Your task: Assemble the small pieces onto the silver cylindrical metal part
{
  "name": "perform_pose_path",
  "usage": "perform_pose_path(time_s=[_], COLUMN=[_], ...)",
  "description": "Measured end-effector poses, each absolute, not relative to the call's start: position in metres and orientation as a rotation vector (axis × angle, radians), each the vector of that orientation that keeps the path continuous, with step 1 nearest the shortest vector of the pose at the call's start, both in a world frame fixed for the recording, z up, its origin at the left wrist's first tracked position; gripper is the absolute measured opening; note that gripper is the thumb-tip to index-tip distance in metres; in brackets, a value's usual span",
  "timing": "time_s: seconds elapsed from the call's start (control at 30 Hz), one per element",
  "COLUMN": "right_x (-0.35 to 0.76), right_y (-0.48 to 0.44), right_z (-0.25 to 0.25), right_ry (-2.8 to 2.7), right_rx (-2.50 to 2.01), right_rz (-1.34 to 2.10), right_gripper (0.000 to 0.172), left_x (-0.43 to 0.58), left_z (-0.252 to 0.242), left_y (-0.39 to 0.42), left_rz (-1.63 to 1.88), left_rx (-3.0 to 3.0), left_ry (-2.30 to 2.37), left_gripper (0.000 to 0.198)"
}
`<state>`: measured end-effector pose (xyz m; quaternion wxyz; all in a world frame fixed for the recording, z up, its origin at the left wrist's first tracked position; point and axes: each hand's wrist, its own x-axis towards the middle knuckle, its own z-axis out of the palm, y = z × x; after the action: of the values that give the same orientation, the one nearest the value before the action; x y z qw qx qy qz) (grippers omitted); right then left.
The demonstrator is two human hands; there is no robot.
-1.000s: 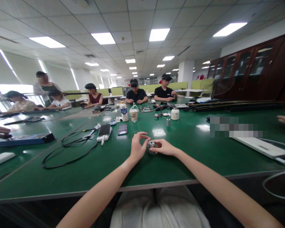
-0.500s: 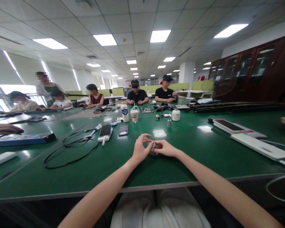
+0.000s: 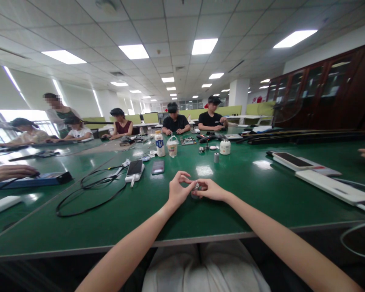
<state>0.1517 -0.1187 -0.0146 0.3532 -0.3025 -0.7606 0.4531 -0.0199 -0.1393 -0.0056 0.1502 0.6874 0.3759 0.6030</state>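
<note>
A small silvery metal cylinder (image 3: 195, 187) stands on the green table (image 3: 249, 194) straight ahead of me, mostly covered by my fingers. My left hand (image 3: 177, 192) pinches its top with thumb and forefinger, the other fingers curled above. My right hand (image 3: 211, 189) is closed on its right side, steadying it against the table top.
Two phones (image 3: 134, 167) and a looped black cable (image 3: 88, 194) lie to the left. A bottle (image 3: 159, 143), a cup (image 3: 172, 147), a white jar (image 3: 225, 147) and small metal parts (image 3: 215, 157) stand farther back. Flat white devices (image 3: 331, 186) lie right. Several people sit around the table.
My left thumb and forefinger have come down from above onto the cylinder's top. At the far left another person's hand has reached farther onto the table.
</note>
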Motion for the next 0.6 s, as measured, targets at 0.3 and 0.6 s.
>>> perform_pose_path(time_s=[0.3,0.6], right_x=[0.153,0.153], right_y=[-0.116,-0.117], right_z=[-0.019,-0.016], right_ry=[-1.963,-1.966], right_rx=[-0.810,-0.807], right_rz=[1.150,1.154], right_gripper=[0.054,0.052], left_x=[-0.042,-0.059], left_z=[-0.014,-0.029], left_y=[-0.110,-0.091], left_rz=[1.688,1.374], left_rx=[1.997,2.127], left_ry=[1.278,1.342], left_gripper=[0.024,0.021])
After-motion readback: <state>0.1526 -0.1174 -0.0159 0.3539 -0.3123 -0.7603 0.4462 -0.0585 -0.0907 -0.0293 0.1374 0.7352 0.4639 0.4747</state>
